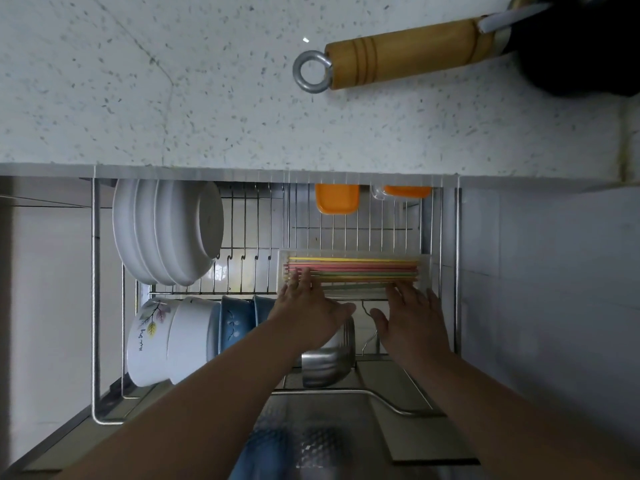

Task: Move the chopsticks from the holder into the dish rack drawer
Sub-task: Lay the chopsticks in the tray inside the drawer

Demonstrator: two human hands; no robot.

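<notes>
Chopsticks (353, 270), a bundle too dense to count, in yellow, pink and green, lie flat in a clear tray (425, 268) inside the wire dish rack drawer (100, 306). Three white plates (162, 233) stand on edge there, above four nested bowls (180, 337). Left hand (308, 317) rests spread fingers on the sticks' left end; right hand (414, 322) lies flat and released at the tray's near edge.

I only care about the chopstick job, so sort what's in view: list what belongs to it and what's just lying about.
Belongs to the job:
chopsticks
clear tray holding them
dish rack drawer
left hand
right hand

Just lying about:
white plates
bowls
orange containers
steel bowl
wooden pan handle
</notes>
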